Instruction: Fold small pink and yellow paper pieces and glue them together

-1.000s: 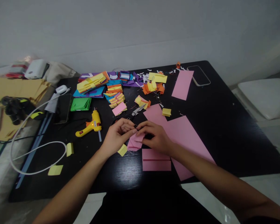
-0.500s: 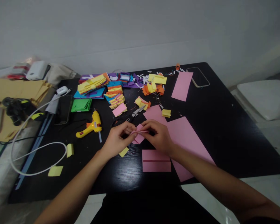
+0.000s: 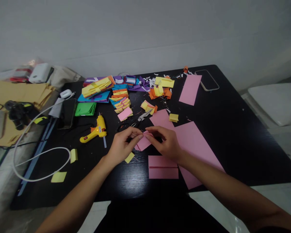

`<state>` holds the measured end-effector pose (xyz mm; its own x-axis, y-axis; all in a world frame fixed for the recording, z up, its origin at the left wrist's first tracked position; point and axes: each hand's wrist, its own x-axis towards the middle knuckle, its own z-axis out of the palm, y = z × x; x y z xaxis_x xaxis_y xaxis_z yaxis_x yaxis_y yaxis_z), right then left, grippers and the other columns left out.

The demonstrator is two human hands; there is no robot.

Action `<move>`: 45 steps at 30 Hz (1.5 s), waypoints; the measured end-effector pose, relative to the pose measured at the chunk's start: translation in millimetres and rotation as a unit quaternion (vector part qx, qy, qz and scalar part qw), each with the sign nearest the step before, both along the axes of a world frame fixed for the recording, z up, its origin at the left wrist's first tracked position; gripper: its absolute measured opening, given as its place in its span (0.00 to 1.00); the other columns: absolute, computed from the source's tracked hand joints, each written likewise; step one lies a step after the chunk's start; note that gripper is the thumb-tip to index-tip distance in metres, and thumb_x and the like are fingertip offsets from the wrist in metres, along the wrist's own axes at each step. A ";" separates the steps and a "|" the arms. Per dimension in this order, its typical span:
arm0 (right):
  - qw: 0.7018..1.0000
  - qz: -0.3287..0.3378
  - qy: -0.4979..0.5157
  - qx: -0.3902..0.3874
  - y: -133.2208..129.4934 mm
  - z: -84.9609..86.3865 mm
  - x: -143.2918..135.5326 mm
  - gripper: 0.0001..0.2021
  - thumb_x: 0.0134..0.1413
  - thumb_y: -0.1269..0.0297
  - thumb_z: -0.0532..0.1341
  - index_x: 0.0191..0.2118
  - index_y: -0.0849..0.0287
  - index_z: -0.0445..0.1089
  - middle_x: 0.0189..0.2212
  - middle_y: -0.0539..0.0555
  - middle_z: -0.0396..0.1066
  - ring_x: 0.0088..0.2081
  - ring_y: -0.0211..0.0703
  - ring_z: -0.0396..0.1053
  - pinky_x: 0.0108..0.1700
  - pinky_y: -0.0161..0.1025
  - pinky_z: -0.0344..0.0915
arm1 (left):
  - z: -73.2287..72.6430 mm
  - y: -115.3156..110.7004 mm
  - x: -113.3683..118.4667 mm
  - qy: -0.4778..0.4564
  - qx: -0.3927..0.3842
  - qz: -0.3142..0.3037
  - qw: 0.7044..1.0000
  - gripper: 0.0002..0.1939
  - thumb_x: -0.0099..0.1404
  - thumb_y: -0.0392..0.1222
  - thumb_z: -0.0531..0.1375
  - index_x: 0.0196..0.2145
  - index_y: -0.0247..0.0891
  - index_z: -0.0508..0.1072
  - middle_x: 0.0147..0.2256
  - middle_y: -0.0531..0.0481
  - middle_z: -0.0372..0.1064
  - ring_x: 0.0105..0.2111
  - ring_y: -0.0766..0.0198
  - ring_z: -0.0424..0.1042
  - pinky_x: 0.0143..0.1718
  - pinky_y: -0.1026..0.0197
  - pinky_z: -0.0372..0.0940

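Note:
Between both hands is a small folded piece of pink paper [image 3: 142, 144]. My left hand [image 3: 124, 143] pinches its left upper edge with thumb and fingers, and my right hand [image 3: 164, 142] pinches the right upper edge. Fingertips hide part of the fold. Just beyond the hands lie the scissors [image 3: 143, 116], their blades pointing away to the right. Below my right hand rests a pink paper rectangle [image 3: 163, 173] with a darker line across it. Under and beside my right forearm is a large pink sheet [image 3: 196, 142]. A small yellow paper piece [image 3: 129, 157] lies below my left hand.
A yellow glue gun [image 3: 100, 127] stands left of my hands, near a looped white cable [image 3: 69, 155]. Stacks of folded coloured paper [image 3: 98, 87], green paper [image 3: 85, 109] and scraps lie toward the wall. A phone case [image 3: 217, 88] is at the back right of the black table [image 3: 244, 145].
The pink paper's upper edge has been folded or bent between my fingertips, and more of its lower face shows. Both hands stay in nearly the same place.

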<state>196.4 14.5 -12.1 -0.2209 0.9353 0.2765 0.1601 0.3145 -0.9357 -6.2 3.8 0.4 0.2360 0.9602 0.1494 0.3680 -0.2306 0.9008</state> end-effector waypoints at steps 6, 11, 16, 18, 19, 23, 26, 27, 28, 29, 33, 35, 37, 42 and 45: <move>1.000 -0.004 -0.003 -0.005 -0.4 0.6 -0.6 0.07 0.61 0.62 0.67 0.43 0.56 0.76 0.34 0.53 0.81 0.33 0.41 0.79 0.39 0.38 0.78 | 0.0 -1.8 2.4 0.001 0.000 0.004 1.000 0.07 0.70 0.45 0.64 0.41 0.39 0.77 0.34 0.50 0.77 0.32 0.66 0.75 0.37 0.64 0.72; 1.000 0.009 -0.003 -0.015 0.4 -3.4 -0.4 0.10 0.57 0.62 0.69 0.44 0.56 0.75 0.36 0.53 0.81 0.35 0.42 0.80 0.39 0.39 0.79 | -0.7 -1.9 2.9 0.011 0.007 0.004 1.000 0.09 0.70 0.46 0.63 0.42 0.39 0.78 0.36 0.48 0.78 0.34 0.63 0.77 0.39 0.62 0.73; 1.000 0.015 -0.003 -0.014 -0.6 -3.3 1.0 0.12 0.58 0.62 0.69 0.47 0.55 0.75 0.34 0.52 0.80 0.33 0.40 0.78 0.38 0.38 0.78 | 0.6 0.3 0.2 0.042 0.033 -0.004 0.999 0.08 0.71 0.45 0.62 0.43 0.39 0.78 0.37 0.48 0.79 0.35 0.63 0.77 0.40 0.62 0.72; 0.999 0.031 0.010 -0.019 -0.9 -0.1 2.4 0.12 0.58 0.61 0.69 0.48 0.55 0.75 0.35 0.52 0.79 0.34 0.40 0.78 0.39 0.38 0.78 | 2.4 1.5 -1.4 0.059 0.046 -0.020 0.997 0.08 0.73 0.43 0.60 0.44 0.40 0.78 0.38 0.48 0.78 0.36 0.63 0.76 0.41 0.62 0.71; 0.999 0.041 0.021 -0.029 -0.8 1.8 3.3 0.12 0.59 0.61 0.68 0.47 0.56 0.75 0.35 0.52 0.80 0.35 0.40 0.78 0.39 0.38 0.78 | 3.3 2.0 -2.2 0.067 0.053 -0.030 0.996 0.08 0.73 0.42 0.59 0.45 0.40 0.78 0.39 0.48 0.78 0.37 0.63 0.76 0.41 0.62 0.70; 0.991 0.059 0.064 -0.098 2.7 5.4 5.3 0.09 0.65 0.59 0.62 0.44 0.57 0.78 0.34 0.53 0.80 0.34 0.39 0.78 0.36 0.36 0.76 | 6.1 3.4 -4.7 0.076 0.069 -0.055 0.993 0.08 0.74 0.38 0.57 0.44 0.40 0.76 0.40 0.48 0.77 0.39 0.63 0.75 0.42 0.61 0.68; 0.986 0.055 0.083 -0.135 5.9 1.8 4.3 0.08 0.60 0.60 0.67 0.41 0.57 0.79 0.32 0.52 0.80 0.31 0.39 0.77 0.33 0.35 0.76 | 9.4 3.7 -4.2 0.071 0.075 -0.063 0.993 0.06 0.73 0.38 0.58 0.44 0.39 0.75 0.41 0.47 0.76 0.41 0.61 0.75 0.44 0.60 0.68; 0.984 0.057 0.089 -0.144 6.7 0.0 3.7 0.08 0.58 0.61 0.68 0.41 0.57 0.79 0.32 0.52 0.81 0.30 0.39 0.77 0.34 0.35 0.76 | 10.7 3.8 -3.7 0.069 0.079 -0.070 0.992 0.06 0.73 0.37 0.58 0.44 0.39 0.75 0.41 0.46 0.76 0.42 0.61 0.75 0.45 0.59 0.68; 0.982 0.060 0.094 -0.151 7.3 -1.6 3.2 0.08 0.57 0.61 0.69 0.41 0.57 0.79 0.32 0.52 0.81 0.30 0.39 0.78 0.34 0.36 0.77 | 11.7 3.9 -3.1 0.066 0.083 -0.080 0.991 0.05 0.72 0.37 0.59 0.44 0.39 0.75 0.41 0.46 0.76 0.42 0.61 0.75 0.46 0.58 0.68; 0.980 0.063 0.099 -0.158 7.6 -2.8 2.9 0.08 0.56 0.61 0.69 0.41 0.57 0.79 0.32 0.52 0.81 0.29 0.39 0.78 0.34 0.37 0.77 | 12.4 4.1 -2.5 0.063 0.087 -0.090 0.990 0.05 0.72 0.37 0.60 0.44 0.39 0.75 0.42 0.45 0.75 0.43 0.60 0.75 0.47 0.58 0.68; 0.974 0.072 0.114 -0.182 8.5 -4.3 3.1 0.11 0.55 0.59 0.71 0.42 0.57 0.80 0.34 0.53 0.82 0.31 0.41 0.79 0.37 0.40 0.79 | 10.0 5.6 -2.3 0.047 0.110 -0.097 0.988 0.04 0.70 0.37 0.63 0.43 0.39 0.76 0.41 0.45 0.76 0.43 0.61 0.75 0.46 0.59 0.69; 0.971 0.082 0.122 -0.190 8.9 -4.5 4.0 0.13 0.53 0.60 0.72 0.43 0.57 0.80 0.36 0.54 0.83 0.34 0.42 0.81 0.41 0.41 0.80 | 7.2 6.6 -3.4 0.042 0.125 -0.082 0.988 0.04 0.70 0.38 0.64 0.42 0.39 0.77 0.40 0.46 0.77 0.41 0.62 0.76 0.44 0.60 0.70; 0.968 0.097 0.128 -0.194 9.4 -5.2 5.0 0.15 0.52 0.62 0.72 0.46 0.57 0.80 0.39 0.54 0.83 0.38 0.44 0.82 0.45 0.43 0.80 | 5.3 7.5 -4.5 0.040 0.138 -0.069 0.987 0.03 0.69 0.37 0.65 0.41 0.39 0.77 0.39 0.47 0.77 0.40 0.63 0.76 0.43 0.61 0.70; 0.961 0.118 0.144 -0.203 10.2 -6.9 6.3 0.17 0.51 0.65 0.71 0.49 0.55 0.80 0.42 0.55 0.83 0.42 0.45 0.82 0.50 0.46 0.79 | 5.2 8.0 -5.1 0.032 0.142 -0.042 0.988 0.01 0.69 0.36 0.65 0.39 0.38 0.78 0.36 0.48 0.77 0.37 0.64 0.76 0.41 0.63 0.70; 0.960 0.128 0.147 -0.203 9.9 -5.6 6.0 0.18 0.52 0.65 0.71 0.50 0.54 0.80 0.44 0.55 0.83 0.44 0.46 0.82 0.51 0.47 0.79 | 5.9 7.4 -4.8 0.033 0.135 -0.025 0.990 0.01 0.69 0.36 0.65 0.39 0.38 0.78 0.36 0.49 0.78 0.37 0.64 0.77 0.40 0.63 0.71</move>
